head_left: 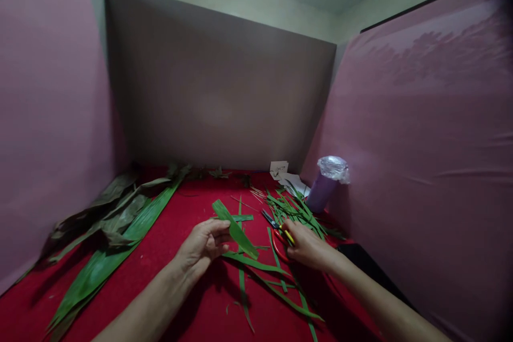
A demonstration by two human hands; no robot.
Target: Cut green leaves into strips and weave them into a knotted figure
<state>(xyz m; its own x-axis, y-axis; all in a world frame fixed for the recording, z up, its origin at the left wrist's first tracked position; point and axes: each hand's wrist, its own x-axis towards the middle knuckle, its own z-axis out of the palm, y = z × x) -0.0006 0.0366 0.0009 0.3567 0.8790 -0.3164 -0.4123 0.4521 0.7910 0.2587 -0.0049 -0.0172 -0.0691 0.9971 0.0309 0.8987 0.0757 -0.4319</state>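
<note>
My left hand pinches a short, wide piece of green leaf between thumb and fingers, raised over the red cloth. To its right, my right hand is closed on a pair of scissors with red and yellow handles. The dark blades point away toward the upper left, apart from the leaf piece. Beneath and between my hands lie several narrow green leaf strips, some crossing each other. Part of the scissors' handle is hidden by my right fingers.
Long green and dried leaves lie along the left side. A heap of cut leaf strips sits at the right, near thin sticks, white papers and a purple container topped with clear plastic. A black object lies beside my right forearm.
</note>
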